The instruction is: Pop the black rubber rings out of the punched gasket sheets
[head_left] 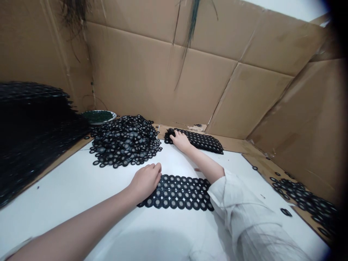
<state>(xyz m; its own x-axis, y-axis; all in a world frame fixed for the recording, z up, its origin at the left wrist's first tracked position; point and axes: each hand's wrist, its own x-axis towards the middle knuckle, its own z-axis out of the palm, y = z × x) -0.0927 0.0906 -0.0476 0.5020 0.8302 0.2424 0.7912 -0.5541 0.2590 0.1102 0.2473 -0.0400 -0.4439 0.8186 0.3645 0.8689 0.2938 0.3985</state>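
My left hand (146, 180) rests with curled fingers on the left end of a black sheet of joined rings (181, 193) lying flat on the white table (67, 195). My right hand (181, 140) reaches far forward and lies with fingers bent on the left end of a second, thicker stack of ring sheets (202, 141) by the cardboard wall. Between the hands, to the left, lies a heap of loose black rings with mesh centres (125, 139).
A tall dark pile of ring sheets (29, 134) fills the left side. A shallow green-filled dish (98, 116) sits behind the heap. More loose rings (304, 199) lie on cardboard at the right. Cardboard walls (168, 79) close off the back and sides.
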